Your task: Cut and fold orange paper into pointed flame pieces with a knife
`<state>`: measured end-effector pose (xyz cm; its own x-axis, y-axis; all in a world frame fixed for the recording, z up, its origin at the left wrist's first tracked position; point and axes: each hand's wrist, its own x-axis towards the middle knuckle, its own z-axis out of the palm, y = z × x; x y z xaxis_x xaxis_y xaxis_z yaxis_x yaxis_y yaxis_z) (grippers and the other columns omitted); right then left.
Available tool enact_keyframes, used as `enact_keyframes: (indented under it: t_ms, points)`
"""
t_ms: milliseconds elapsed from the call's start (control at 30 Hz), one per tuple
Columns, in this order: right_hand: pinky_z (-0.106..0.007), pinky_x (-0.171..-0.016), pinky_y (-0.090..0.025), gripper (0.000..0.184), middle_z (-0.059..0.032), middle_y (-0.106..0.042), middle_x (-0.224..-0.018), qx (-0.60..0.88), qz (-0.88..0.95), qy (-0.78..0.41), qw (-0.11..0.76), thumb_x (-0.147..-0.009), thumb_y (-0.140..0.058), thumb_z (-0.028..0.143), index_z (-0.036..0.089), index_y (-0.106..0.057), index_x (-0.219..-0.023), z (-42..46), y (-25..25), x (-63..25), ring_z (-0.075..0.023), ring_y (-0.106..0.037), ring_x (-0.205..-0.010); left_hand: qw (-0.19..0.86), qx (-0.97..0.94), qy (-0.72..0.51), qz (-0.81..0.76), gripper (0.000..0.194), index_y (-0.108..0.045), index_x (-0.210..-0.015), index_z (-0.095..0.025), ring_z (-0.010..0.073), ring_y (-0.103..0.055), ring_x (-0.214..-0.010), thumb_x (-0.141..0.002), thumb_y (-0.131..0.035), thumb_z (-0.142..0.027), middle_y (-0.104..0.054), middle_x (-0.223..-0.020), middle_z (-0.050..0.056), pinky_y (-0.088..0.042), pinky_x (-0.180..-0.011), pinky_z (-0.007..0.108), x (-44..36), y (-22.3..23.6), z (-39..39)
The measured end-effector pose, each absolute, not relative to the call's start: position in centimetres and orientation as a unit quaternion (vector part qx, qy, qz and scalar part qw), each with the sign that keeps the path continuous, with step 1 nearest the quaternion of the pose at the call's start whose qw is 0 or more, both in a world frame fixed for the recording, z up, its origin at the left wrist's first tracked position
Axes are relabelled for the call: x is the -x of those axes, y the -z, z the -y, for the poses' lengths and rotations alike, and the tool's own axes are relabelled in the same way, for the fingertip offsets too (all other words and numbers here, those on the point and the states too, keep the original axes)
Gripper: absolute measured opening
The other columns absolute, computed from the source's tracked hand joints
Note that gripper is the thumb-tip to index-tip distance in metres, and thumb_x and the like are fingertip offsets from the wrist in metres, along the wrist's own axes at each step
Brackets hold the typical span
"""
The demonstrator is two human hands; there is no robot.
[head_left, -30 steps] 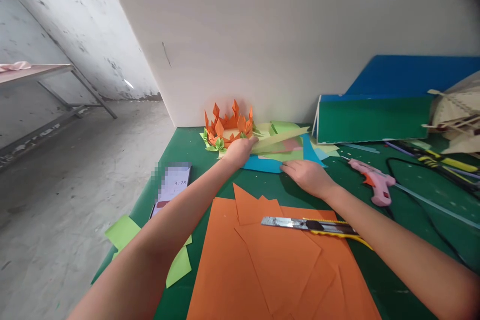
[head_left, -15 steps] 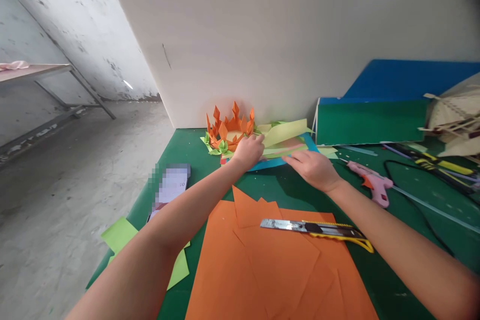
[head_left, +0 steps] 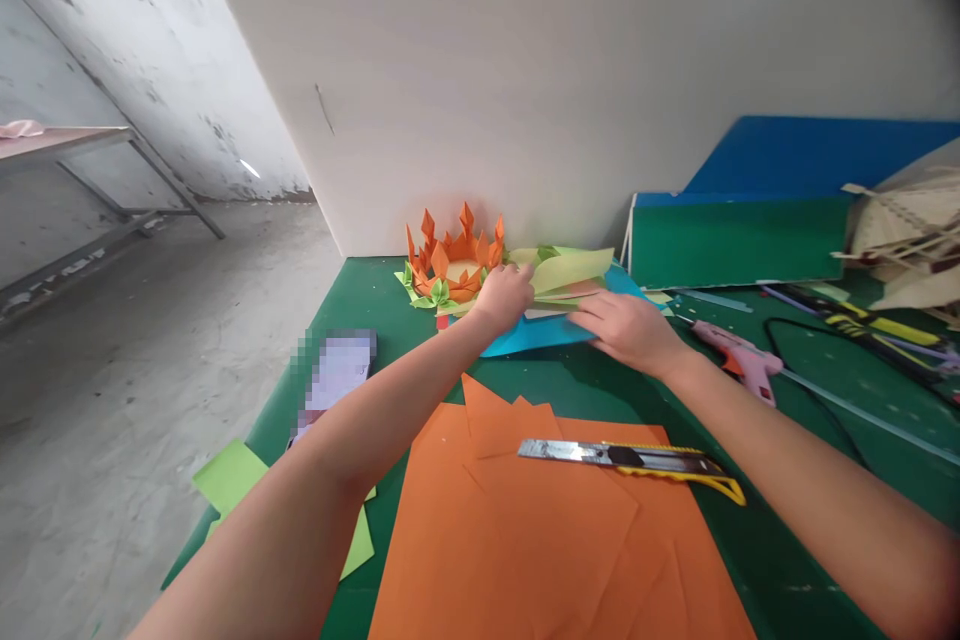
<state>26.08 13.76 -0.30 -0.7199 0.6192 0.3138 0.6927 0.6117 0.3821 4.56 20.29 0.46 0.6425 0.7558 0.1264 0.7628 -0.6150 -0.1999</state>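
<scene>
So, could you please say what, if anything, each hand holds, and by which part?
The left hand seems to hold the pale yellow sheet by its left end; whether the right hand grips the blue paper cannot be told.

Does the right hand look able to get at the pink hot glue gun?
Probably yes: the pink hot glue gun lies close beside the right hand, on its outer side, with nothing standing between them.

Blue paper [head_left: 536, 335] beneath pale-yellow sheet [head_left: 576, 268]
</scene>
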Motion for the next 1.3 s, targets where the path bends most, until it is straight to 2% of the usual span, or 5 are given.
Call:
enact_keyframes:
  t_ms: [400,667,900,1133,1300]
  points:
    - [-0.032,-0.06,-0.03,0.017,-0.0104,-0.07,-0.095,0.457,0.859,0.228,0.045,-0.086,-0.059,0.017,0.018,-0.071,-0.098,-14.8,1.8,-23.8,-0.024,-0.058,-0.084,0.089,0.896,0.011,0.435,0.025,-0.06,-0.109,-0.009,0.0251,-0.067,-0.088,-0.093,-0.042,-0.004,-0.064,-0.103,0.016,-0.048,-0.067,0.03,-5.0,-2.0,-18.0]
    - [-0.034,-0.058,-0.025,0.013,-0.0114,-0.067,-0.077,0.48,0.837,0.253,0.074,-0.086,-0.057,0.016,0.015,-0.068,-0.079,-15.7,0.5,-23.3,-0.0237,-0.054,-0.073,0.053,0.919,0.011,0.39,0.046,-0.059,-0.115,-0.013,0.0261,-0.066,-0.095,-0.092,-0.051,-0.053,-0.062,-0.117,0.013,-0.051,-0.071,0.031,-3.4,-1.3,-16.9]
    - [-0.034,-0.072,-0.031,0.022,-0.0074,-0.067,-0.09,0.415,0.866,0.263,0.088,-0.098,-0.044,0.023,0.022,-0.067,-0.099,-14.4,0.5,-23.3,-0.0222,-0.051,-0.081,0.053,0.894,0.004,0.444,0.026,-0.063,-0.108,-0.01,0.0247,-0.068,-0.095,-0.088,-0.048,-0.001,-0.067,-0.108,0.013,-0.052,-0.075,0.029,-2.4,-1.6,-18.5]
    - [-0.033,-0.067,-0.035,0.023,-0.0163,-0.067,-0.106,0.464,0.845,0.251,0.088,-0.091,-0.058,0.022,0.01,-0.062,-0.111,-13.9,2.1,-26.0,-0.0263,-0.057,-0.089,0.038,0.887,0.017,0.459,0.024,-0.066,-0.104,-0.013,0.0231,-0.067,-0.101,-0.091,-0.047,-0.006,-0.069,-0.105,0.012,-0.052,-0.082,0.027,-2.0,-2.1,-19.7]
    - [-0.031,-0.06,-0.033,0.032,-0.0123,-0.069,-0.103,0.483,0.841,0.237,0.066,-0.089,-0.062,0.022,0.014,-0.06,-0.119,-15.1,2.0,-26.9,-0.0244,-0.059,-0.08,0.031,0.881,0.015,0.472,0.025,-0.066,-0.105,-0.012,0.0235,-0.068,-0.099,-0.095,-0.043,-0.011,-0.069,-0.104,0.012,-0.053,-0.08,0.028,-2.2,-1.7,-19.9]
